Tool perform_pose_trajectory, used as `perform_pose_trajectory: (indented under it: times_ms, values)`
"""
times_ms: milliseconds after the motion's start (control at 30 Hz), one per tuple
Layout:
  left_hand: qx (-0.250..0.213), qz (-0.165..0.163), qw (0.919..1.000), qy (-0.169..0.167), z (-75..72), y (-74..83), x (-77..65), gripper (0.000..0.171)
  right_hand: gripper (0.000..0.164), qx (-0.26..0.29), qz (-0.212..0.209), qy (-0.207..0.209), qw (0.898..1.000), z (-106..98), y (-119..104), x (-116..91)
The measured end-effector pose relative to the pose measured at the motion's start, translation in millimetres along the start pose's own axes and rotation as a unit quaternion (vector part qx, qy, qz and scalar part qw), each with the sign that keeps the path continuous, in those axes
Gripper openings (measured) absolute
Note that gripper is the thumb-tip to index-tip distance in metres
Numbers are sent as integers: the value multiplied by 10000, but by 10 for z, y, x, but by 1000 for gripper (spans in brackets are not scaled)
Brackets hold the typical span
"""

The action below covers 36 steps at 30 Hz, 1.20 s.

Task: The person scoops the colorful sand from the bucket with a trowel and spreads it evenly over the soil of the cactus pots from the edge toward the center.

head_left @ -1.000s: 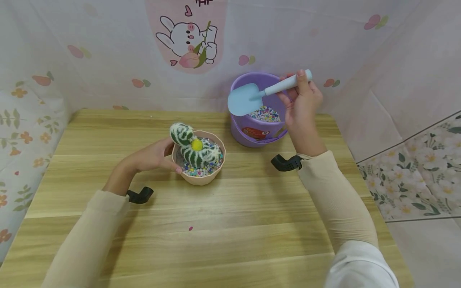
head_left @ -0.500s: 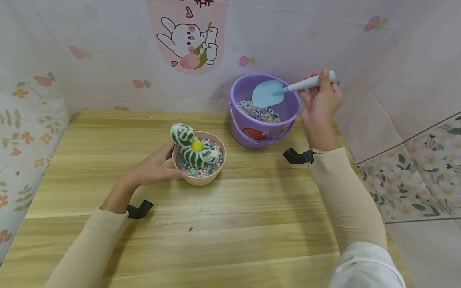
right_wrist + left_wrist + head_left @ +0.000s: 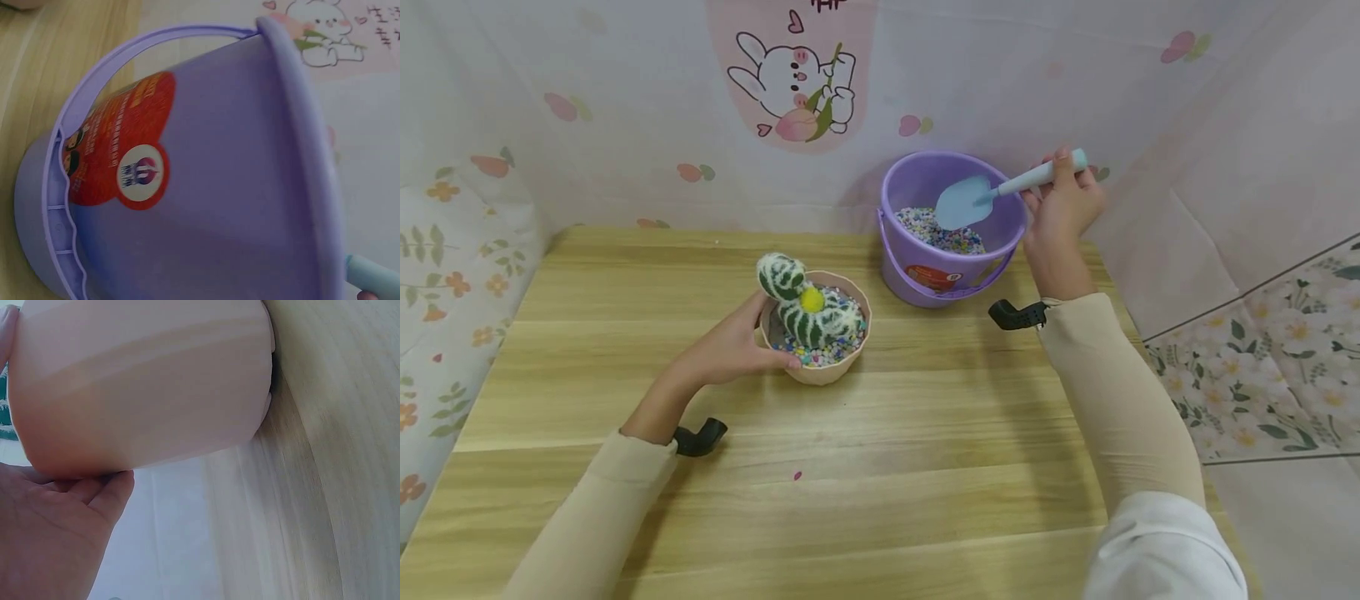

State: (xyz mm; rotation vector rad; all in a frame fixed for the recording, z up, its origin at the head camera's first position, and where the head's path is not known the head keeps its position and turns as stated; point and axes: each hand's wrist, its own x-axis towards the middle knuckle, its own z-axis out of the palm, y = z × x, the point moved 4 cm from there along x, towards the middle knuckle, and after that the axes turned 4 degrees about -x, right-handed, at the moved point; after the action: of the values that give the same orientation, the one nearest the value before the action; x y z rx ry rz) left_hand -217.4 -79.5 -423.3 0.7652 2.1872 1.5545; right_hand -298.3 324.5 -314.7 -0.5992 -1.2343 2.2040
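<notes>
My left hand (image 3: 724, 346) grips the side of a pale peach flowerpot (image 3: 820, 377), thumb at the near rim and fingers behind. In the left wrist view the fingers press against the wall of the pot (image 3: 144, 381). A fuzzy green-and-white cactus (image 3: 808, 325) with a yellow flower lies over small coloured pebbles in it. My right hand (image 3: 1062, 212) holds a light blue toy shovel (image 3: 964, 204) by its handle, blade inside the mouth of a purple bucket (image 3: 917, 279), close over its coloured pebbles (image 3: 936, 232). In the right wrist view the bucket (image 3: 237, 175) hides most of the shovel.
The bucket's handle (image 3: 957, 294) hangs down at its front. A small pink speck (image 3: 797, 476) lies on the wooden table (image 3: 895, 517). Behind the table hangs a white printed cloth (image 3: 625, 108) with a rabbit picture.
The shovel has moved right, from over the bucket's left rim to inside its mouth, then dipped toward the pebbles. My left thumb has slid a little right along the pot's rim.
</notes>
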Motion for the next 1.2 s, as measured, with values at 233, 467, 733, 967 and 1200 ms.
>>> perform_pose_trajectory:
  times_ms: [233, 467, 733, 967, 1200]
  values:
    - [178, 8, 9998, -85, -21, 17, 49, 109, 14, -441, 23, -66, 9990, 36, 95, 86]
    - [379, -184, 9988, -255, -57, -26, 102, 109, 14, -845, 15, -117, 9964, 73, 154, 161]
    - [214, -317, 9990, -231, -83, -50, 128, 107, 11, -1017, -186, -563, 9930, 167, 249, 210]
    - [213, -302, 9991, -212, -80, -59, 133, 107, 22, -1621, -551, -1617, 9719, 307, 319, 180]
    - [157, -317, 9991, -221, -78, -49, 122, 107, 27, -2369, -799, -2268, 9413, 355, 355, 155]
